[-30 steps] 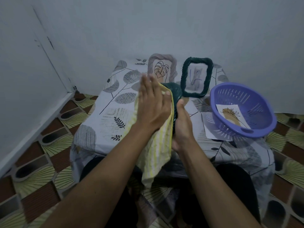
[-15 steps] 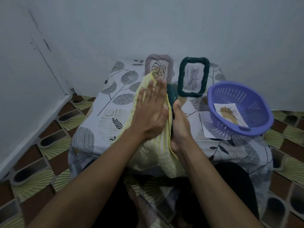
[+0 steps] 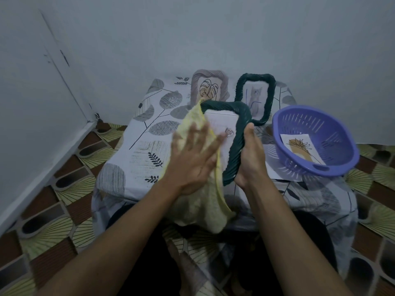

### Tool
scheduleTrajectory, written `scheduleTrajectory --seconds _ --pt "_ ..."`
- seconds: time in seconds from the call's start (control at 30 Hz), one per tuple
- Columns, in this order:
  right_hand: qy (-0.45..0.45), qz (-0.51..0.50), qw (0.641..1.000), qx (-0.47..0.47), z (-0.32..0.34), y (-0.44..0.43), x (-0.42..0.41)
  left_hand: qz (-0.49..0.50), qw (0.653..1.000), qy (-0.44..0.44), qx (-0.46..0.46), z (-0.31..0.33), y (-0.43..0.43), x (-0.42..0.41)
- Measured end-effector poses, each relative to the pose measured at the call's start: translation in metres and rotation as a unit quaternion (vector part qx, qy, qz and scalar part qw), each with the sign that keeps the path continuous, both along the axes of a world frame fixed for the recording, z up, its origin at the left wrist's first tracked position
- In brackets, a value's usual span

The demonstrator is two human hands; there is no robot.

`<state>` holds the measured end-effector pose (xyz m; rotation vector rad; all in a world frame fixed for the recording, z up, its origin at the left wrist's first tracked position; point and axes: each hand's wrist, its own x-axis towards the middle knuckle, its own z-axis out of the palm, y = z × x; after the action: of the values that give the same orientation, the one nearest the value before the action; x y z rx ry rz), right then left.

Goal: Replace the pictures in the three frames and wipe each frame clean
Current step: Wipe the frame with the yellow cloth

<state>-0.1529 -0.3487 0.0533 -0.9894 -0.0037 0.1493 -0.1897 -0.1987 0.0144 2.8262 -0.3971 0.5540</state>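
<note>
Green frame (image 3: 236,144) gripped at its edge by right hand (image 3: 251,161), left hand (image 3: 192,161) fingers (image 3: 204,134) spread on yellow cloth (image 3: 198,208)

The near green frame (image 3: 235,150) is held up, tilted, left of the purple basket (image 3: 342,133). A yellow cloth (image 3: 198,206) covers its left side. Behind, still left of the basket, the far green frame (image 3: 269,97) and a grey frame (image 3: 223,82) stand up. One loose picture (image 3: 301,149) lies inside the basket.

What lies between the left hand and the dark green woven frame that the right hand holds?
A pale yellow cloth, seen in the head view; the left hand presses it against the dark green woven frame.
</note>
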Motion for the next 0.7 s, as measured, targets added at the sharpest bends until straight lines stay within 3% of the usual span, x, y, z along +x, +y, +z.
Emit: scheduleTrajectory --seconds 0.17,0.3,0.37,0.43,0.57,0.63,0.7 --pt "-0.012 0.024 1.0 -0.006 -0.005 0.013 -0.01 0.198 0.963 0.02 -0.183 0.034 0.009 0.022" --pt "-0.004 0.028 0.999 -0.045 -0.007 0.03 -0.021 0.261 0.942 0.027 -0.211 0.052 -0.011 0.035" --pt "0.019 0.028 0.999 -0.022 -0.007 0.033 -0.02 0.212 0.956 0.024 -0.201 0.05 -0.026 0.031" --pt "0.051 0.022 0.998 -0.005 -0.006 0.031 -0.016 0.1 0.98 0.018 -0.169 0.041 -0.039 0.022" --pt "0.047 -0.005 0.999 -0.022 -0.006 0.008 -0.001 -0.082 0.996 0.013 -0.028 0.018 -0.033 0.004" --pt "0.043 -0.005 0.999 -0.004 -0.005 -0.001 0.004 -0.111 0.993 -0.002 0.044 0.005 -0.018 0.003" --pt "0.034 0.011 0.999 0.019 -0.006 -0.005 0.007 -0.065 0.996 -0.004 0.062 -0.002 0.0 0.008"
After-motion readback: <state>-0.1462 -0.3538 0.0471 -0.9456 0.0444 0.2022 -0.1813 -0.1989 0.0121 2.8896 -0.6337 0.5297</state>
